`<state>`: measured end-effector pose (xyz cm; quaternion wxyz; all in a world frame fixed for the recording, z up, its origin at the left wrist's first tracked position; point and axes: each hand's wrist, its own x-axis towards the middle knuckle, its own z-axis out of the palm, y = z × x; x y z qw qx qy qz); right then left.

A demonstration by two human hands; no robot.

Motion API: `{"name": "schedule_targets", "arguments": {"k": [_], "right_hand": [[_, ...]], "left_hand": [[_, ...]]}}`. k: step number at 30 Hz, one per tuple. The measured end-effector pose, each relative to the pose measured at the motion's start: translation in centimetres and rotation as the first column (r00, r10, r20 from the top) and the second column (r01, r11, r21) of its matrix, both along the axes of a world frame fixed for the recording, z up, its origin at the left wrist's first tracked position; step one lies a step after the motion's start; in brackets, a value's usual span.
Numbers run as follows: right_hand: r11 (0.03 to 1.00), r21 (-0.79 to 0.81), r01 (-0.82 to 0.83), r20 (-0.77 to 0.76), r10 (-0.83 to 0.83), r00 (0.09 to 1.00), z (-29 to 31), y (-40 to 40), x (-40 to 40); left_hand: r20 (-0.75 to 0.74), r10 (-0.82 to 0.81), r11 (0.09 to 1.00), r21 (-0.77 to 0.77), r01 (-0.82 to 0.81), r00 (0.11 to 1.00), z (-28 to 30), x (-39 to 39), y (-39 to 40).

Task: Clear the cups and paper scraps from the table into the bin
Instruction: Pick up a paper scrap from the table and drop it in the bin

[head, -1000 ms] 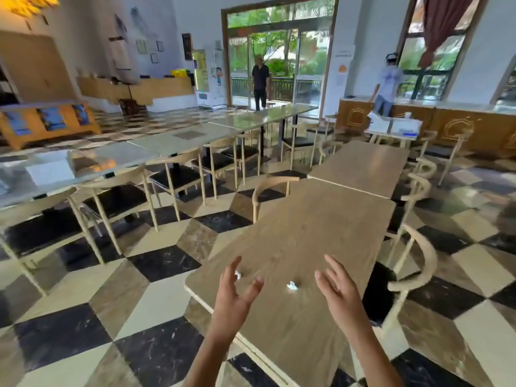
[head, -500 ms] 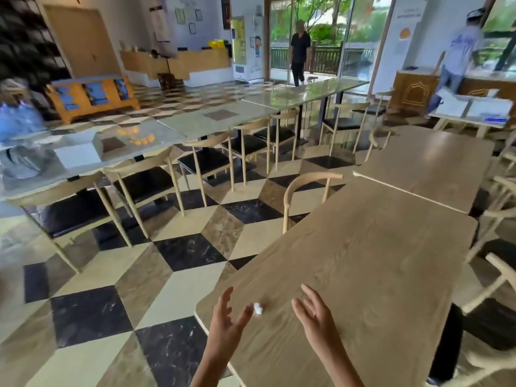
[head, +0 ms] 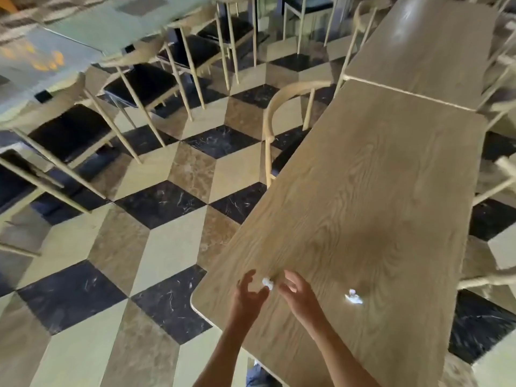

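Both hands' fingers [head: 289, 278] now flank paper scrap [head: 267, 282].

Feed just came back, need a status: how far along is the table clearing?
Done: no cups show on the wooden table; whether any were binned cannot be told, no bin is in view. In hand: left hand and right hand are open either side of a paper scrap, not gripping it. Left: that scrap and a second scrap to its right.

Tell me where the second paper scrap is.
In the head view, the second scrap lies on the wooden table, right of the right hand, apart from the scrap between both hands.
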<state>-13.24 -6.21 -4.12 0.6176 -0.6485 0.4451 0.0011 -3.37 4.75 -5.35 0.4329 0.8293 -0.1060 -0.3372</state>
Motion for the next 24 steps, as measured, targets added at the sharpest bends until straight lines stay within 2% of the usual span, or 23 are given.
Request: {"name": "schedule_targets", "arguments": {"k": [5,9,13,17,24], "right_hand": [[0.998,0.043,0.046,-0.056,-0.043,0.997,-1.6,0.4,2.5],[0.993,0.064,0.098,-0.081,-0.092,0.992,-2.2,0.9,3.8],[0.984,0.077,0.163,-0.083,-0.156,0.984,-2.5,1.1,4.4],[0.975,0.08,0.207,-0.07,-0.202,0.977,-2.5,0.9,3.4],[0.916,-0.01,0.402,0.027,-0.402,0.915,-1.1,-0.4,-2.2]], "left_hand": [[-0.045,-0.052,0.999,0.008,0.053,0.998,-1.5,1.4,-1.6],[-0.138,-0.014,0.999,0.039,0.019,0.99,-2.1,2.0,-2.5],[-0.168,-0.067,0.998,-0.006,0.067,0.984,-1.8,2.2,-3.1],[-0.162,-0.139,0.99,-0.049,0.132,0.977,-1.2,1.7,-3.4],[-0.151,-0.296,0.955,-0.058,0.29,0.943,1.0,-2.2,-6.7]]}}
